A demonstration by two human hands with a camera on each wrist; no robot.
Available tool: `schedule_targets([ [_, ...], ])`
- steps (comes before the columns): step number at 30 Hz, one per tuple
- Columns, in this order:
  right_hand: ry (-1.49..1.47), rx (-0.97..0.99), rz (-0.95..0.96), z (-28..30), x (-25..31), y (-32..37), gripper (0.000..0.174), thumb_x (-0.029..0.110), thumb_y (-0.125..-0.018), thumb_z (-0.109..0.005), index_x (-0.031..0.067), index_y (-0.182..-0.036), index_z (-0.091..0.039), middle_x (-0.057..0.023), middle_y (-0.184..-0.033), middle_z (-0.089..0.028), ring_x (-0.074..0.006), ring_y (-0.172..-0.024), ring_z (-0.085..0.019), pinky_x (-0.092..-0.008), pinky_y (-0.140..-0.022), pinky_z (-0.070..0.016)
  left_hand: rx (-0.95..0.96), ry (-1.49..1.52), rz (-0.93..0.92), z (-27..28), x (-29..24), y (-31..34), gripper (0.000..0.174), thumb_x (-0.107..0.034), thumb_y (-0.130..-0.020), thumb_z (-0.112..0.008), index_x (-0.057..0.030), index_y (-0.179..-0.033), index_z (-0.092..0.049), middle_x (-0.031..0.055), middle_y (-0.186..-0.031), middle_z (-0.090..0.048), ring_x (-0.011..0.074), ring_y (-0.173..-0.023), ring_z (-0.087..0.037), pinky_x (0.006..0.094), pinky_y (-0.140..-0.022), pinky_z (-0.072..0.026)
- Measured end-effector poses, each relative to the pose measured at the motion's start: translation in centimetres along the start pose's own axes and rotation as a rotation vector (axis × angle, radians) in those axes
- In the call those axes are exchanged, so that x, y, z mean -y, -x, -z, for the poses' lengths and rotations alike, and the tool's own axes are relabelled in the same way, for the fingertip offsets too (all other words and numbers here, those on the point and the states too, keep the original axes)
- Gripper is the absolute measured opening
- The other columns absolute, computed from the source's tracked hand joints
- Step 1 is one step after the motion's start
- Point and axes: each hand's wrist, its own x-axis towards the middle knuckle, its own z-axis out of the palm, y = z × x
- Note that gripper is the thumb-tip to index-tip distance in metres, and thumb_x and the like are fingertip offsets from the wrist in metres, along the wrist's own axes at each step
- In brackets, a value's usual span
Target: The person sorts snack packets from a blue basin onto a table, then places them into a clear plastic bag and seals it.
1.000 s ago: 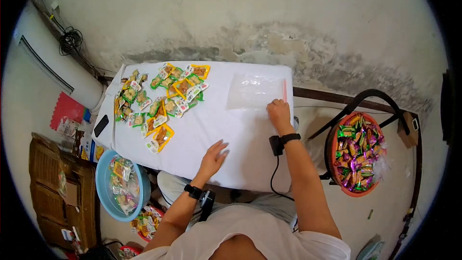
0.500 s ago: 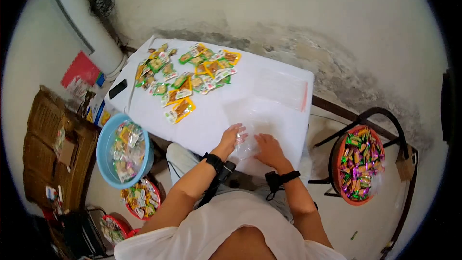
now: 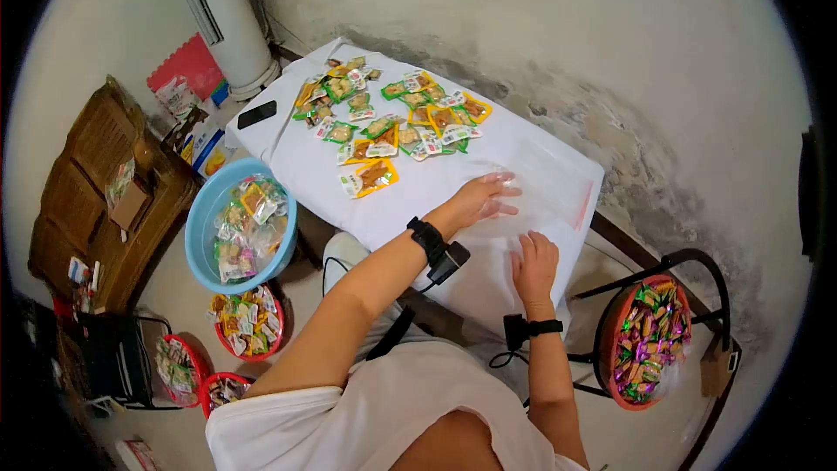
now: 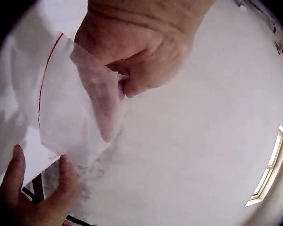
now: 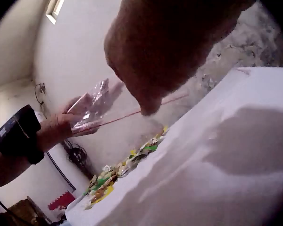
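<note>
A clear plastic zip bag point(image 4: 66, 108) with a red strip hangs over the fingers of my left hand point(image 4: 137, 52). One finger shows through the film, straight inside the bag. The head view has my left hand point(image 3: 475, 199) above the table, fingers spread. Close by on its right is my right hand point(image 3: 536, 266). In the left wrist view, the thumb and a finger of my right hand point(image 4: 45, 197) stand apart, one fingertip right at the bag's lower edge. From the right wrist view, the red strip runs past the fingertip of my right hand point(image 5: 151, 61).
Several snack packets point(image 3: 375, 176) lie across the white-covered table point(image 3: 305, 161), near a phone point(image 3: 257, 114). More flat clear bags point(image 3: 545, 170) rest at its right end. A blue tub point(image 3: 199, 235) and red baskets point(image 3: 277, 331) stand left; a basket of wrapped sweets point(image 3: 649, 344) stands right.
My right hand has come away from the stacked bags, bringing a bag to my left hand. My left hand has moved up and right with fingers inside it. The head view has turned.
</note>
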Motion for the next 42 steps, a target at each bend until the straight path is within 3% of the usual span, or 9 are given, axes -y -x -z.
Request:
schedule_targets([
  [8,0.159,-0.116,0.014,1.4,2.8,-1.4,0.031,0.015,-0.073,-0.068,0.0091,-0.102,-0.057,-0.0089,-0.107,-0.054,-0.0292,-0.105,-0.05,-0.0519,-0.09,-0.0343,0.086,0.048,0.024,4.5,1.6,-2.2,0.044,-0.017,-0.094,-0.042,-0.0042,-0.134,-0.032,0.0179,-0.126,-0.05,0.0322,-0.094,-0.062,0.0391,-0.087,-0.0505],
  [11,0.219,0.011,0.022,-2.5,2.0,-0.3,0.025,0.016,-0.074,-0.067,0.009,-0.097,-0.059,-0.007,-0.101,-0.056,-0.028,-0.102,-0.051,-0.0552,-0.091,-0.0321,0.195,-0.48,-0.27,8.2,5.2,-2.5,0.042,-0.02,-0.094,-0.044,-0.0035,-0.132,-0.035,0.0175,-0.126,-0.05,0.0308,-0.096,-0.061,0.0361,-0.079,-0.0521],
  [13,0.166,0.175,0.072,-5.8,0.0,1.3,0.018,0.018,-0.074,-0.065,0.0092,-0.089,-0.059,-0.0072,-0.091,-0.058,-0.0273,-0.092,-0.054,-0.0484,-0.086,-0.0393,-0.161,-0.045,0.186,8.0,5.3,-1.8,0.042,-0.028,-0.094,-0.045,-0.0036,-0.128,-0.038,0.0154,-0.123,-0.053,0.0277,-0.103,-0.058,0.0338,-0.074,-0.0502],
  [14,0.162,0.175,0.078,-6.7,0.1,1.6,0.018,0.018,-0.074,-0.065,0.0092,-0.089,-0.059,-0.0072,-0.091,-0.058,-0.0273,-0.092,-0.054,-0.0484,-0.086,-0.0393,-0.25,-0.01,0.224,8.5,6.2,-2.3,0.044,-0.038,-0.092,-0.047,-0.0125,-0.127,-0.04,0.0087,-0.118,-0.057,0.024,-0.093,-0.062,0.0283,-0.063,-0.046],
  [18,-0.234,0.072,-0.273,-8.1,0.8,1.8,0.012,0.017,-0.075,-0.064,0.0074,-0.078,-0.058,-0.0092,-0.078,-0.056,-0.0289,-0.072,-0.055,-0.0387,-0.067,-0.046,-0.249,0.162,0.173,9.2,7.9,0.0,0.055,-0.059,-0.084,-0.051,-0.0174,-0.12,-0.044,0.004,-0.109,-0.058,0.018,-0.083,-0.058,0.0292,-0.063,-0.046],
  [22,-0.423,0.054,-0.468,-8.7,1.4,1.8,0.012,0.016,-0.075,-0.066,0.0064,-0.074,-0.057,-0.0111,-0.075,-0.055,-0.031,-0.067,-0.055,-0.0406,-0.06,-0.0452,-0.362,0.306,0.069,6.3,10.0,3.6,0.045,-0.055,-0.085,-0.053,-0.015,-0.107,-0.051,0.0009,-0.096,-0.059,0.0135,-0.079,-0.056,0.0277,-0.062,-0.0447],
  [24,-0.402,0.071,-0.45,-8.8,2.5,1.7,0.013,0.015,-0.074,-0.067,0.0066,-0.074,-0.058,-0.0111,-0.075,-0.055,-0.0306,-0.067,-0.056,-0.0402,-0.059,-0.0449,-0.33,-0.235,0.096,4.8,10.5,4.6,0.042,-0.042,-0.088,-0.055,-0.0062,-0.109,-0.052,0.0047,-0.1,-0.058,0.0121,-0.09,-0.055,0.0306,-0.073,-0.0469],
  [28,-0.357,0.102,-0.359,-9.0,4.0,1.4,0.012,0.012,-0.073,-0.069,0.0064,-0.076,-0.058,-0.0109,-0.074,-0.054,-0.0289,-0.066,-0.055,-0.0371,-0.057,-0.0445,-0.545,-0.319,-0.008,4.4,11.8,4.3,0.023,-0.028,-0.087,-0.058,-0.0055,-0.094,-0.056,0.0031,-0.084,-0.06,0.0117,-0.075,-0.058,0.0255,-0.06,-0.0475],
  [42,-0.637,0.174,-0.577,-10.5,3.1,1.5,0.012,0.015,-0.081,-0.06,0.0023,-0.081,-0.06,-0.0121,-0.075,-0.058,-0.0244,-0.067,-0.057,-0.0347,-0.063,-0.0453,-0.471,-0.405,-0.025,6.0,10.9,4.1,0.03,-0.029,-0.083,-0.062,-0.0008,-0.092,-0.057,0.0077,-0.083,-0.062,0.0144,-0.07,-0.062,0.0265,-0.058,-0.0469],
])
